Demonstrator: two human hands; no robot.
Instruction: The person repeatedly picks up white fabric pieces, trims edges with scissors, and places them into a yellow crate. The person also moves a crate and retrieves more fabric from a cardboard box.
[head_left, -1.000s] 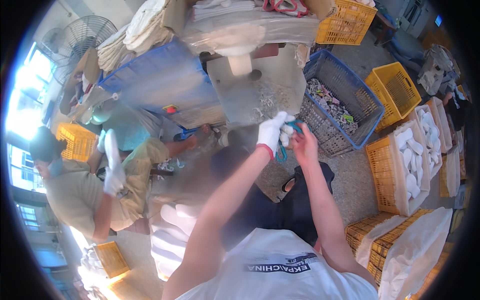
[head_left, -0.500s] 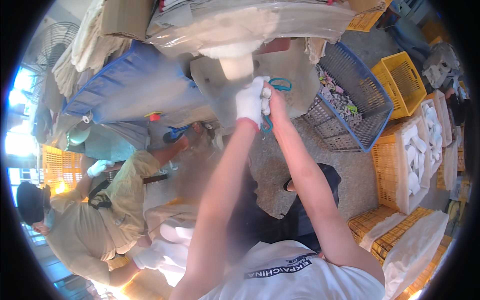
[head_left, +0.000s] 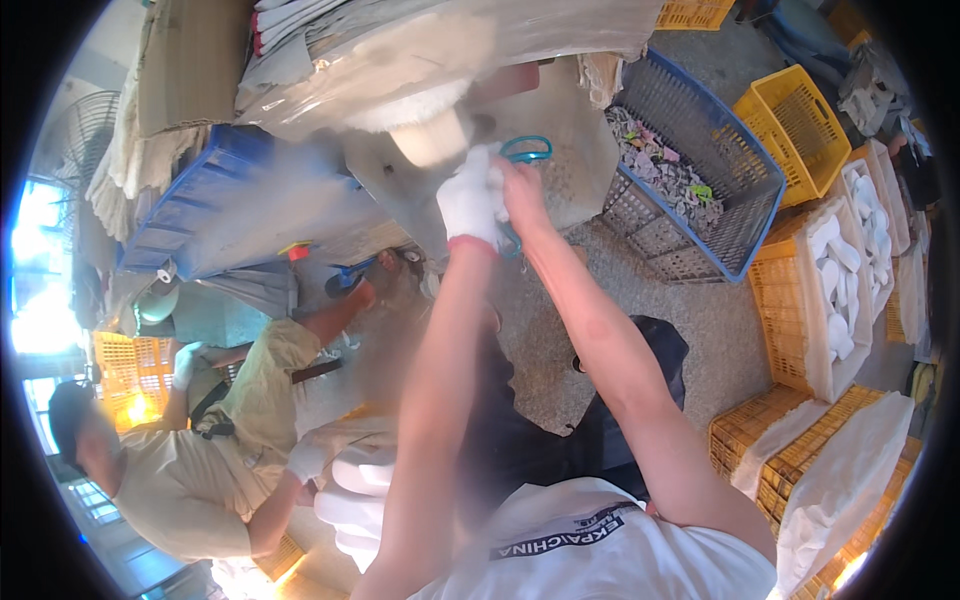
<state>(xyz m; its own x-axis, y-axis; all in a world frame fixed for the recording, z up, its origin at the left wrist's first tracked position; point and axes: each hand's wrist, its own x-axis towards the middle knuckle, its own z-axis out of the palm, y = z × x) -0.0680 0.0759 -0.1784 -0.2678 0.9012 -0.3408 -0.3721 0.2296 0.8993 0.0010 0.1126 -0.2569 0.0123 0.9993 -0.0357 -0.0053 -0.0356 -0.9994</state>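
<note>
My left hand (head_left: pixel 470 198), in a white knit glove with a red cuff, is closed and pressed against my right hand. My right hand (head_left: pixel 522 195) is bare and closed around a teal-handled tool that looks like scissors (head_left: pixel 527 150). One teal loop sticks out above the fingers and part of another shows below. Whatever lies between the two hands is hidden. Just beyond the left glove are a pale cream block (head_left: pixel 428 142) and a fluffy white wheel-like piece (head_left: pixel 405 110), over a dusty grey tray (head_left: pixel 580 170).
A blue-grey crate (head_left: pixel 655 225) of fabric scraps and a yellow crate (head_left: pixel 795 130) stand at right. Lined baskets (head_left: pixel 785 310) there hold white pieces. At left sit a blue bin (head_left: pixel 185 215) and a co-worker (head_left: pixel 190 480) beside stacked white pieces (head_left: pixel 355 490). Cardboard (head_left: pixel 190 65) leans at upper left.
Both my hands have shifted left and slightly farther away, still together. A whitish lump seen between them earlier is now hidden. The co-worker's nearer gloved hand has moved farther away.
</note>
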